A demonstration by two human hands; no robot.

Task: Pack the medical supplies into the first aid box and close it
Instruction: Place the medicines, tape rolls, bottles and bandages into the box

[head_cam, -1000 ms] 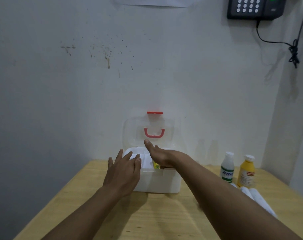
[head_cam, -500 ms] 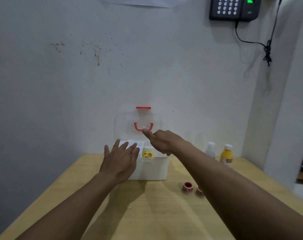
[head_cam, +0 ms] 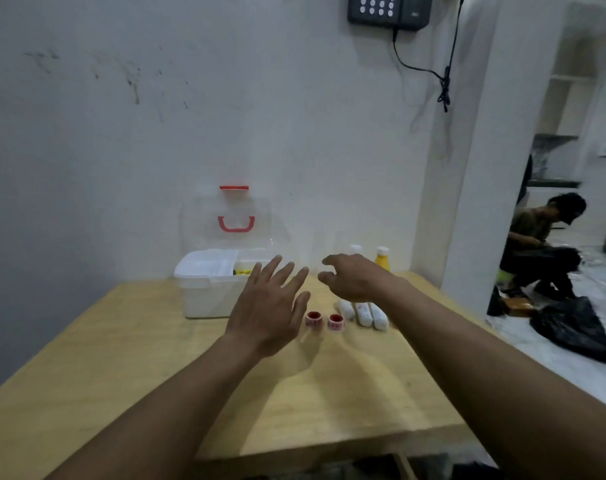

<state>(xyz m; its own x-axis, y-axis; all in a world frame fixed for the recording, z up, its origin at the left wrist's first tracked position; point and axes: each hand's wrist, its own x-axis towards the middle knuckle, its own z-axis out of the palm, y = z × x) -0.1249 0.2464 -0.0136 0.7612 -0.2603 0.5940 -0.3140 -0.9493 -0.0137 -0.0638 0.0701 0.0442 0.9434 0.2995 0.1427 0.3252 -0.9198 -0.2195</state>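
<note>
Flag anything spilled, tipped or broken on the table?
Nothing stands out. The first aid box stands open with its lid upright; tape rolls, bandage rolls and yellow bottle sit neatly beside it. Both hands hover empty.

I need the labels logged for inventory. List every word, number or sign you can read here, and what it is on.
No text can be read in this view.
Keypad: white buttons, markings too small to read.
Red tape rolls: printed pattern, blurred.
Yellow bottle: label hidden by the right hand.
Yellow item in the first aid box: print blurred.
</note>
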